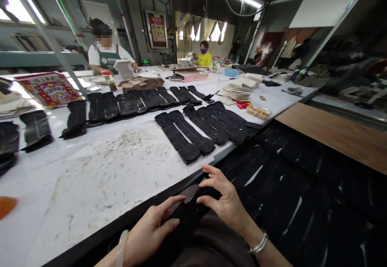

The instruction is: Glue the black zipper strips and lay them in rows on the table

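My left hand (152,228) is closed at the lower middle, with thumb and forefinger around the near end of a dark fabric piece (190,193). My right hand (225,198) is curved at the other end of this piece; its thumb and forefinger lie on either side of the black cloth, and the other fingers are raised. Against my dark clothing, the outline of the piece is hard to follow. Just beyond my hands, black fabric pieces (184,136) with pale slits lie overlapped at the table edge.
A long row of black pieces (121,105) crosses the white table (99,178), which has scattered thread scraps. Paper stacks (237,89) and a clear plastic box (258,111) lie farther right. Black cloth (290,194) and a brown board (335,134) are at right. Co-workers are across the table.
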A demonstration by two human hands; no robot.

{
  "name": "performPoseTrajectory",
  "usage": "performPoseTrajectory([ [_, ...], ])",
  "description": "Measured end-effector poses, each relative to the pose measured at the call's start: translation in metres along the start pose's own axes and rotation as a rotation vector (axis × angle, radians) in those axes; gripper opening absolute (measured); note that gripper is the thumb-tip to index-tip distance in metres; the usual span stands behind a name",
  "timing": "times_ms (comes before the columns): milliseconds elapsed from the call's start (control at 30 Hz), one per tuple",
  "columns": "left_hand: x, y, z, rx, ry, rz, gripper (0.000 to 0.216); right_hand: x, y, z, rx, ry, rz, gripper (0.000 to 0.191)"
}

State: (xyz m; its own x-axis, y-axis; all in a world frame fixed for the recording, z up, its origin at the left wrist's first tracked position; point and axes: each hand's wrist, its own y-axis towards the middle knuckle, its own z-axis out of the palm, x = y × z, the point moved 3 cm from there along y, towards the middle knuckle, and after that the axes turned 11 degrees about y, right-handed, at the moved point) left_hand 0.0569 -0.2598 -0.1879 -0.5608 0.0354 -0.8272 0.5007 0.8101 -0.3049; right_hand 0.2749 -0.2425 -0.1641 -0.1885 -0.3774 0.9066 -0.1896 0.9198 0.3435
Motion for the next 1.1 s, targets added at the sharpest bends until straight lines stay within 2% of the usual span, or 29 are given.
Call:
performPoseTrajectory([
  [133, 0.002, 0.002, -0.001, -0.044, 0.019, -0.002, 0.047, -0.007, 0.003, 0.003, 0.022, 0.028, 0.036, 0.007],
  [400, 0.007, -0.003, -0.001, -0.029, 0.076, -0.053, 0.038, -0.012, 0.005, 0.018, 0.048, 0.073, 0.098, 0.014],
  [600, 0.015, -0.004, 0.002, -0.104, 0.155, -0.072, 0.024, -0.016, 0.002, 0.031, 0.080, 0.068, 0.130, 0.015],
  [833, 0.028, -0.005, 0.001, -0.112, 0.140, -0.080, 0.038, -0.021, 0.001, 0.039, 0.108, 0.043, 0.175, 0.015],
  [1100, 0.041, 0.002, 0.008, -0.199, 0.115, -0.083, 0.016, -0.022, 0.001, 0.053, 0.148, 0.014, 0.231, 0.019],
])
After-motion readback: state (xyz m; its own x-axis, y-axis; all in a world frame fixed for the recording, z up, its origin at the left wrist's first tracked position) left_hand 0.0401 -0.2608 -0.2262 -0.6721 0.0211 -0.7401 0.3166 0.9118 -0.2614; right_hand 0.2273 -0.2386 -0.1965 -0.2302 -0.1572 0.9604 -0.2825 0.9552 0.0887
